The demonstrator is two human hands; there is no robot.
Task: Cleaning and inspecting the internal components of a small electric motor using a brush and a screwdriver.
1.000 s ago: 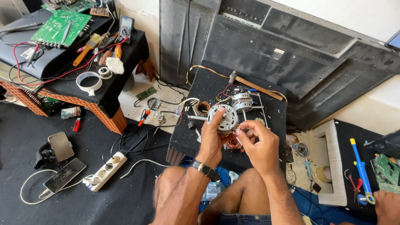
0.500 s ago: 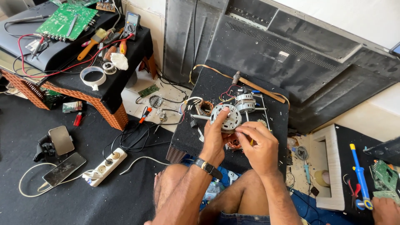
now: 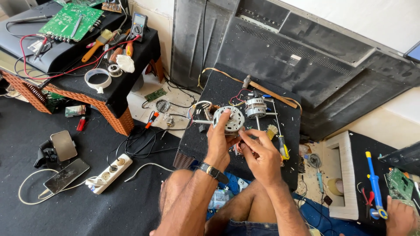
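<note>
From the head camera, a round silver motor housing (image 3: 230, 119) sits at the centre of the scene, its flat face ringed with small slots and a short shaft stub at its middle. It is held just above a small black-covered worktop (image 3: 218, 94), near that worktop's front half. Coloured wires (image 3: 238, 97), red and yellow among them, run from behind it toward a second, smaller silver motor (image 3: 255, 107) standing just beside it on the same surface.

The left hand (image 3: 218, 142) is clasped around the housing from below, fingers curled up against its face; a dark wristwatch (image 3: 213, 171) sits on that wrist. The right hand (image 3: 259, 153) is pinched together at the housing's lower right edge, fingertips touching it; whether it grips a small part there cannot be told. A yellow-handled screwdriver (image 3: 283, 147) lies just to the right of this hand.

To the left, a wicker-sided worktop (image 3: 114, 114) with a black top carries a green circuit board (image 3: 72, 20), a roll of white tape (image 3: 98, 80), a multimeter (image 3: 138, 22) and red leads. On the dark floor below lie a white power strip (image 3: 109, 173) and a phone (image 3: 65, 175).
</note>
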